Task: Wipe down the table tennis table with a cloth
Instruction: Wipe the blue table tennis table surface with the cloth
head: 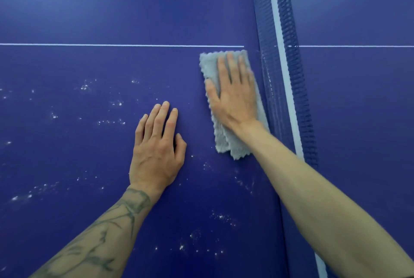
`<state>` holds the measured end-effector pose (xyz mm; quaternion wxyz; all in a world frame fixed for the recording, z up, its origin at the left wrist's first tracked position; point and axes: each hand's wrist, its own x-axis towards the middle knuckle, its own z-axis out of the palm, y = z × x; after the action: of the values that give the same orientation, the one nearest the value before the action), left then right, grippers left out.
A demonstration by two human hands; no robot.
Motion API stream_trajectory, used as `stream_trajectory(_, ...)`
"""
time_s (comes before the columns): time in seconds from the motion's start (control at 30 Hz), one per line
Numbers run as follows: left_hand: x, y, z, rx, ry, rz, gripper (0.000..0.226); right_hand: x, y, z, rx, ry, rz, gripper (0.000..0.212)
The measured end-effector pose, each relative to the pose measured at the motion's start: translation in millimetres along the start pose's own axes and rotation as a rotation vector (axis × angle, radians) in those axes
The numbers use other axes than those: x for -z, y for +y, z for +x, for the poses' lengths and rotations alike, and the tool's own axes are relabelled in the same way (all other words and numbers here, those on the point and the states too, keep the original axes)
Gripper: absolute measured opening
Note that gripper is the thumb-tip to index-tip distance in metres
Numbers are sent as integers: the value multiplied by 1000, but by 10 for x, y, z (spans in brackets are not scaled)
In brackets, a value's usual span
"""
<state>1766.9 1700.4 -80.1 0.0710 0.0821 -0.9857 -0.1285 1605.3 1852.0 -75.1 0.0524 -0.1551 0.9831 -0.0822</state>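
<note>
Right hand (235,98): fingers straight, pressing grey cloth (230,141) flat to wipe beside net (289,89) | left hand (158,147): fingers straight, close together, bracing on desk (89,20) | white specks (116,103) remain.

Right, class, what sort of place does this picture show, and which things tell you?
Likely a games room or sports hall, though no room shows. Clues: the blue table tennis table, its white line, and the net beside the cloth.
</note>
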Motion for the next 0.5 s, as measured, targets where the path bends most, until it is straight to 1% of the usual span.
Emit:
stream_trajectory(0.07, 1, -1, -5, 0, 1, -3, 54, -51, -2, -323, 75, -10, -3, 79)
stream_trajectory(0.1, 2, -5, -6, -1, -1, -6, 54, -58, 50, -438, 81, -20, -2, 80)
stream_trajectory(0.17, 8, -6, -5, 0, -7, -11, 54, -22, 195, -391, 13, -27, -7, 79)
stream_trajectory(0.23, 12, -5, -2, 4, -9, -13, 54, 42, 273, -86, -115, -32, 31, 76)
stream_trajectory(0.3, 6, 0, 0, -2, -7, -10, 54, 75, 243, 220, -180, -35, 58, 76)
stream_trajectory(0.37, 2, 2, 1, -1, 1, -7, 54, 63, 84, 281, -132, -39, 38, 77)
stream_trajectory(0.43, 11, 7, -2, -2, 3, -8, 54, 15, -39, 34, -9, -31, -3, 79)
stream_trajectory(0.5, 27, 13, 5, -4, -1, -8, 54, -23, 3, -327, 119, -29, -38, 78)
